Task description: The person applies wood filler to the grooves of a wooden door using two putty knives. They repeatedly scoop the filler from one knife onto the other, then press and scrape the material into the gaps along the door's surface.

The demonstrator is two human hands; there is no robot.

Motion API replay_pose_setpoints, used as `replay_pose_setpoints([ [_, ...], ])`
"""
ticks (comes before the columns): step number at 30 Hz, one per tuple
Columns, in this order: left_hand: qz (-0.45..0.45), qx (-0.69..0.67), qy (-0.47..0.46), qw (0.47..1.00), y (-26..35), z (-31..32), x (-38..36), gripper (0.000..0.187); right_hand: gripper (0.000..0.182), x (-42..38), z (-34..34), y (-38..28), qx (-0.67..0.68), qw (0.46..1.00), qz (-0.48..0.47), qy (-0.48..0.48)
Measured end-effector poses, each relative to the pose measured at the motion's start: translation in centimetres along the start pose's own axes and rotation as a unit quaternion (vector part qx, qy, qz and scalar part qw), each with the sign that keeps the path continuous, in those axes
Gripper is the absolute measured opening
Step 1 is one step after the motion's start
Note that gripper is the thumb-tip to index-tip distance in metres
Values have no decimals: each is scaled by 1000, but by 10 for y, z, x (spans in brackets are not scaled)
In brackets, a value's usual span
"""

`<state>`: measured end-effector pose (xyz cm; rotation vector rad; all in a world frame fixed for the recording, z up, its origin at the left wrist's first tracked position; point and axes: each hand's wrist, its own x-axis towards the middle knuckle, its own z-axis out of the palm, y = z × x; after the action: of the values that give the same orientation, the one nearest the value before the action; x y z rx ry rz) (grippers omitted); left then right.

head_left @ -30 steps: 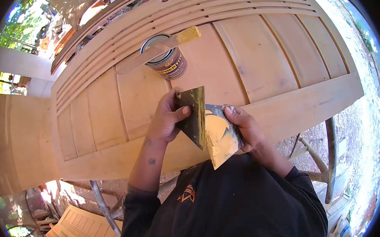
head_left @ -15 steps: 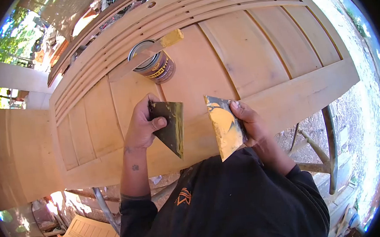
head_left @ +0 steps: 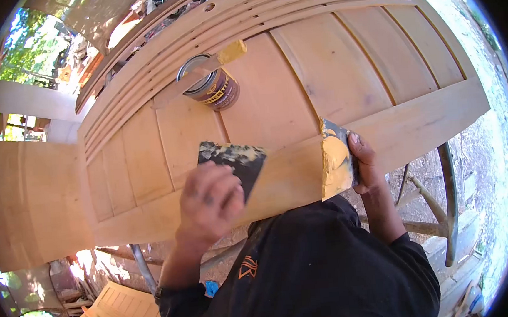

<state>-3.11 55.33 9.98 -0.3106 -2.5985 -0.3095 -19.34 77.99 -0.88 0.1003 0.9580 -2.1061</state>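
Note:
My left hand (head_left: 209, 201) is closed on a dark, flat putty spreader (head_left: 244, 166) with dried, pale yellowish smears along its upper edge. The back of this hand faces up, and the blade is over the near rail of the wooden door (head_left: 290, 170). To its right, my right hand (head_left: 366, 161) grips a second spreader (head_left: 336, 160), which carries a thick patch of yellow putty. The two blades are apart. A labelled can (head_left: 221, 95) stands on the door beyond my hands, with a flat stick (head_left: 170, 93) across its top; yellow putty coats the stick's right end (head_left: 232, 52).
The door has grooved panels and slats and rests on metal supports (head_left: 448, 204). A plain wooden board (head_left: 33, 203) lies at the left. Below left is another slatted wooden piece (head_left: 126, 312). Wood and clutter fill the far left background.
My left hand has turned over, so its spreader's smeared face shows and the blade tilts differently. My right hand with its putty-loaded spreader has shifted right, away from the left one.

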Motion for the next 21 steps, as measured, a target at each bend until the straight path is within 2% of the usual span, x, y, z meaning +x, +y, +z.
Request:
replay_pose_setpoints([
  [1,43,46,-19,998,14,-2,4,15,33,-2,-3,0,16,1000,2,-13],
  [5,89,32,-58,994,34,9,0,10,31,-4,-22,8,32,999,5,-6],
  [8,86,42,-83,992,36,14,-1,13,31,-5,-29,7,38,999,14,7],
  [11,-162,-118,-10,980,38,28,-14,13,34,-3,-40,4,20,1000,5,3],
  [12,-318,-228,35,920,36,33,-17,14,34,-3,-44,3,15,1000,5,12],
  [13,-461,-325,82,822,33,38,-21,16,34,-2,-46,1,10,1000,5,19],
  [14,-584,-408,130,690,28,40,-24,18,34,-2,-47,0,5,1000,6,25],
  [15,-586,-499,168,615,24,43,-26,23,34,-3,-48,-2,-2,999,5,35],
  [18,-604,-537,198,555,26,47,-40,24,34,-4,-62,-4,-8,999,11,38],
  [21,-610,-483,216,590,30,51,-55,29,34,-11,-63,-8,-21,999,8,35],
])
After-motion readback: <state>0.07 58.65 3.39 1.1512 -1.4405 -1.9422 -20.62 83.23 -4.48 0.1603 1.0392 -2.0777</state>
